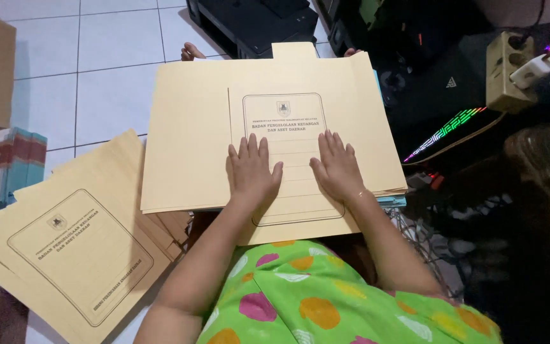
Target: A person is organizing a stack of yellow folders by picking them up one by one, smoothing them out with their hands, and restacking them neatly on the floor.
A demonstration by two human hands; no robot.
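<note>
A pale yellow paper folder [198, 114] with a printed frame on its cover lies opened out across my lap. My left hand [253, 169] rests flat on the cover, fingers spread. My right hand [337, 167] lies flat beside it, a small gap between the two. Both palms press on the printed frame and neither hand holds anything. More folders of the same kind lie stacked under this one.
A fanned pile of the same yellow folders [71, 248] lies on the white tiled floor at my left. Toes [191, 51] show past the folder's far edge. A black device [256, 22], a power strip [507, 70] and a lit keyboard [453, 130] sit at right.
</note>
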